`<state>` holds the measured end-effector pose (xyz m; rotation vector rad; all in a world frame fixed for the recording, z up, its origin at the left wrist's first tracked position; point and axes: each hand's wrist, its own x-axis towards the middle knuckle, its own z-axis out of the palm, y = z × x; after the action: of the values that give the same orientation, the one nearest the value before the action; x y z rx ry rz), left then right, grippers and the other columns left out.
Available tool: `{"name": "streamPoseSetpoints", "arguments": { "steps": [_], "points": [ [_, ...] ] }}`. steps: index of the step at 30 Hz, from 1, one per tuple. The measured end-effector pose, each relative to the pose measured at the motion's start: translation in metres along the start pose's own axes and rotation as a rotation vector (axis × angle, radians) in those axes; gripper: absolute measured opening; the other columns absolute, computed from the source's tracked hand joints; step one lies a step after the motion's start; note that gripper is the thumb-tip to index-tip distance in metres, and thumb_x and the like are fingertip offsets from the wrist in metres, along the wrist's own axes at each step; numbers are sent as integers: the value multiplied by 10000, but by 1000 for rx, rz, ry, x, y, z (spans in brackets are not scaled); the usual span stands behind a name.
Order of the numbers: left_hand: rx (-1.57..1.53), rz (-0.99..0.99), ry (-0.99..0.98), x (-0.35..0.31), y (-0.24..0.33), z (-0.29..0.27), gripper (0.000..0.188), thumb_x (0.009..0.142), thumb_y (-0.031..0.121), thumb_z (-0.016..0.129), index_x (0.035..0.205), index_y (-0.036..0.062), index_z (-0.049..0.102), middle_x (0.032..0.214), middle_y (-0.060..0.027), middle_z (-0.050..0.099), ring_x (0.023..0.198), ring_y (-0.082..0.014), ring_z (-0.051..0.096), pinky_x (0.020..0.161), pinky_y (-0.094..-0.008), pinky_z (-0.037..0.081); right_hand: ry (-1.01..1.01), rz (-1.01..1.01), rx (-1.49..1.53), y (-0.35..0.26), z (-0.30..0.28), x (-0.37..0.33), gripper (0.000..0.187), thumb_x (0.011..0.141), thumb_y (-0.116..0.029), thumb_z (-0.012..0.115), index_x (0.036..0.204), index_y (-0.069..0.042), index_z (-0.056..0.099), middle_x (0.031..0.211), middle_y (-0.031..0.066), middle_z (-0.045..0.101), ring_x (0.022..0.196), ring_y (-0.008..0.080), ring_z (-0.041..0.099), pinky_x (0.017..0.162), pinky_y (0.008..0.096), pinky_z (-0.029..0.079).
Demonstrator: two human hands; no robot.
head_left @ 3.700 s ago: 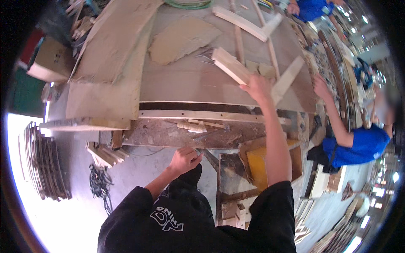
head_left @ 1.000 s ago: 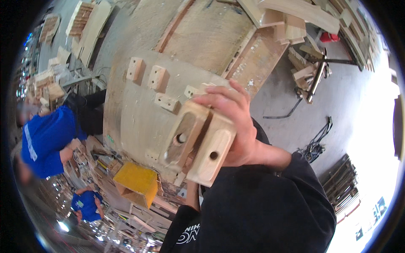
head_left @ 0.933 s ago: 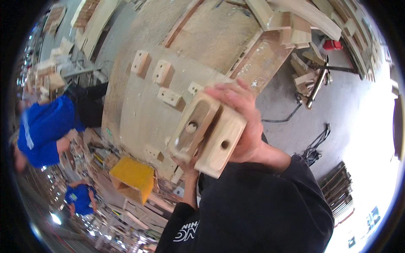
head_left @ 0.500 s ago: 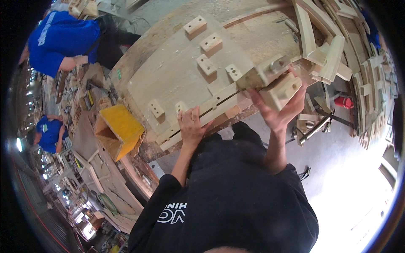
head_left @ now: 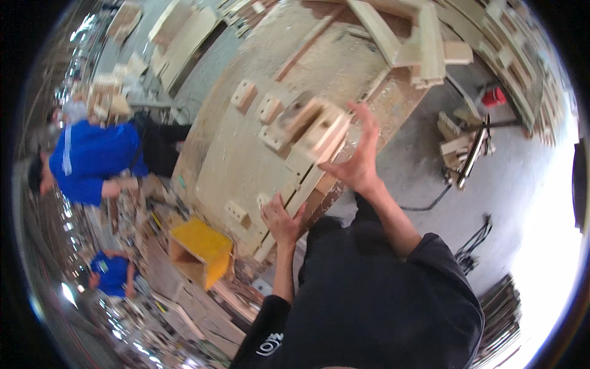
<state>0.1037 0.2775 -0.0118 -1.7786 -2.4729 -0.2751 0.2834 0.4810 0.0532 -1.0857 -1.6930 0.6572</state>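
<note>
A pale wooden board [head_left: 221,163] lies on the worn bench, with several drilled wooden blocks [head_left: 268,109] standing up from it. Along its near edge runs a slotted wood strip [head_left: 302,184]. My left hand [head_left: 283,219] rests on this strip, fingers bent over its lower end beside a small block. At the strip's other end my right hand [head_left: 357,157] grips a thick wooden block [head_left: 326,132] by its near side, thumb at the lower corner and fingers at the upper. The block has a hole and a deep groove; motion blurs its far part.
A yellow-sided open wooden box [head_left: 206,249] stands off the bench's left end. Angled wooden frame pieces [head_left: 424,46] lie at the far right end. Two people in blue [head_left: 101,160] are at the left. A red bucket [head_left: 493,97] and a metal stand [head_left: 476,154] are on the floor.
The whole view has turned, so the bench now slants more steeply. My right hand has shifted the thick block inward over the board, and it now hides one of the small blocks. My left hand stays on the strip.
</note>
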Motion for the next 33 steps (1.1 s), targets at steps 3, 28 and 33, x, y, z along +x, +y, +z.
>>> {"name": "streamPoseSetpoints", "arguments": {
  "steps": [3,28,33],
  "points": [
    [58,-2,-43,-2,-2,5,820,795,560,708,1322,-11,446,1141,-196,553,1069,-397,512,985,-542,360,-52,57,52,24,14,-16,1232,455,-271,942,1443,-27,247,1436,170,371,1325,387,348,1124,554,222],
    [122,40,-18,-6,-8,11,839,816,587,679,1330,-36,454,1172,-246,550,1025,-437,517,930,-535,388,-78,23,223,52,30,-19,718,526,-311,906,1144,-56,642,1153,155,590,1188,332,508,1091,565,296],
    [175,-8,11,-8,-4,9,832,804,639,642,1341,24,483,1246,-173,558,1191,-367,487,1051,-613,258,-45,35,80,48,38,-31,844,530,-287,916,1237,-51,520,1216,170,525,1226,367,425,1079,560,258]
  ]
}}
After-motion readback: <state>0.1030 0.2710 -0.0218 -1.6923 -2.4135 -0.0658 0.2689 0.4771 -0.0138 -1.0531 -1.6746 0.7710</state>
